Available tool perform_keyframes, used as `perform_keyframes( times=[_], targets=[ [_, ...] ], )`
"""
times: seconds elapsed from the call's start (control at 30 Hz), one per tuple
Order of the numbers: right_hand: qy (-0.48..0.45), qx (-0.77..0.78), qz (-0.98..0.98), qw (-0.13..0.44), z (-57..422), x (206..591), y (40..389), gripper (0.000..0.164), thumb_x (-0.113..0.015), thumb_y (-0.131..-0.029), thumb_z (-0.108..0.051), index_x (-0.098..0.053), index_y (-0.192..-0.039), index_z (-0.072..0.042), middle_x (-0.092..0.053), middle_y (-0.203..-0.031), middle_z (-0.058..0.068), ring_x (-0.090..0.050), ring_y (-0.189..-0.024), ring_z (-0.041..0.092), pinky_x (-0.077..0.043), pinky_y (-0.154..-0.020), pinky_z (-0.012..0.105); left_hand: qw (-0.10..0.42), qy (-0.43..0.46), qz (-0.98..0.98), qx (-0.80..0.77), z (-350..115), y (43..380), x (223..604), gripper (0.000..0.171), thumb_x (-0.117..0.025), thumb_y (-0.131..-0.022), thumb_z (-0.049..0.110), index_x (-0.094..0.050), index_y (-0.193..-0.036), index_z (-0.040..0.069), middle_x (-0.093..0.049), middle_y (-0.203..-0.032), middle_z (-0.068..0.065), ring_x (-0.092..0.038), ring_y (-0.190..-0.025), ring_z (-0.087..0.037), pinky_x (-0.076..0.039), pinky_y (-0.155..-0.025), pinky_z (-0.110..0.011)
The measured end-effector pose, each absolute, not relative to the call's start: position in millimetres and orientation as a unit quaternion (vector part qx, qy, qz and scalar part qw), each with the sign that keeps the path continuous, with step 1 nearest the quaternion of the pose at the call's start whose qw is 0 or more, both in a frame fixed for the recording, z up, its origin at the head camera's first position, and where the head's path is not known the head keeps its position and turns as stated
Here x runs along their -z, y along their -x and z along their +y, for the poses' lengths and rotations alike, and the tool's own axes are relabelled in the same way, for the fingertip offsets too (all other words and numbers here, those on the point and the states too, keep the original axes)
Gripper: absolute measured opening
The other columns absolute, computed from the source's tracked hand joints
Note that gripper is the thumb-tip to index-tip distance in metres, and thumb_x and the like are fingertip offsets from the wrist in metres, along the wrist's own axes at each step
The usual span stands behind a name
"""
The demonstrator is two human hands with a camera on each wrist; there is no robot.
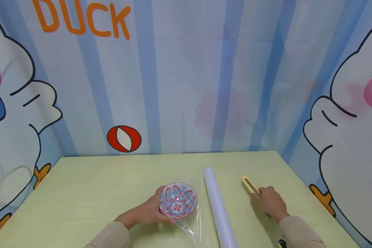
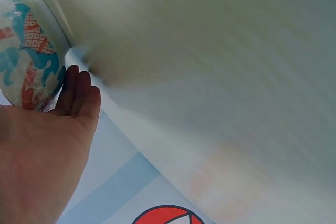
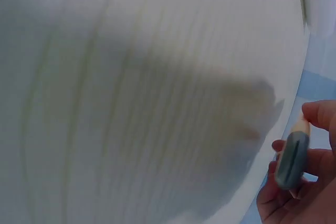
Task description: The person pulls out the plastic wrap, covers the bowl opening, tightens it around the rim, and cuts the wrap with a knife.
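In the head view my left hand (image 1: 150,212) grips a small round bowl (image 1: 178,200) from its left side, its inside facing up toward me with a red, blue and white flower pattern. Clear plastic film (image 1: 190,230) hangs from the bowl toward the roll. The left wrist view shows the bowl's outside (image 2: 31,51) under shiny, crinkled film, with my fingers behind it. Over the table's right part, my right hand (image 1: 270,204) holds a slim yellow utility knife (image 1: 250,185) with a long dark slot, its far end pointing up and left. Its grey-green rear (image 3: 293,161) shows in the right wrist view.
A long pale lilac roll (image 1: 219,210) lies between my hands, its film edge running along its left side. A small black and yellow object (image 1: 282,243) shows partly beside my right sleeve. The pale yellow table (image 1: 90,186) ends at a striped curtain (image 1: 183,86).
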State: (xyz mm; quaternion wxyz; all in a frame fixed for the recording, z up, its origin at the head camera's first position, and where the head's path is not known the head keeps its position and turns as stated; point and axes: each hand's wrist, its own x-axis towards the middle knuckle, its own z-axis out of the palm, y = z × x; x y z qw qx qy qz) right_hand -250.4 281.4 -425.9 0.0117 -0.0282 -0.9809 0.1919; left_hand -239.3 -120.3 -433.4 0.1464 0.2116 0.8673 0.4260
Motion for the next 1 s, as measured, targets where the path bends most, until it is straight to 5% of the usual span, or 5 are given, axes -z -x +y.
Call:
perform_keyframes(
  times=[0.47,0.73,1.0],
  targets=[
    [0.032,-0.113,-0.993,-0.016,265,431,242,0.037,-0.051,-0.090,-0.027,-0.056,-0.108,0.004,-0.043,-0.089,0.019,-0.042,-0.074,0.030,-0.038,-0.052,0.035,0.148,-0.210,0.867,-0.426,-120,239,432,0.114,-0.081,-0.063,0.045,-0.009,-0.142,0.006,-0.037,-0.137,-0.013,-0.037,-0.126,-0.028,-0.029,-0.106,-0.054],
    [0.027,-0.140,-0.989,-0.030,268,429,244,0.053,-0.049,-0.091,-0.032,-0.042,-0.132,0.002,-0.044,-0.107,0.029,-0.045,-0.087,0.037,-0.040,-0.061,0.044,0.144,-0.221,0.863,-0.431,-120,240,432,0.112,-0.081,-0.064,0.044,-0.010,-0.142,0.005,-0.037,-0.136,-0.013,-0.037,-0.126,-0.028,-0.029,-0.106,-0.054],
    [-0.021,-0.144,-0.988,0.045,249,409,240,0.041,-0.054,-0.090,-0.023,-0.052,-0.129,-0.010,-0.044,-0.112,0.025,-0.044,-0.093,0.038,-0.041,-0.060,0.043,0.152,-0.210,0.868,-0.423,-120,240,431,0.114,-0.081,-0.063,0.044,-0.009,-0.142,0.005,-0.037,-0.135,-0.013,-0.038,-0.125,-0.027,-0.030,-0.105,-0.054]
  ],
)
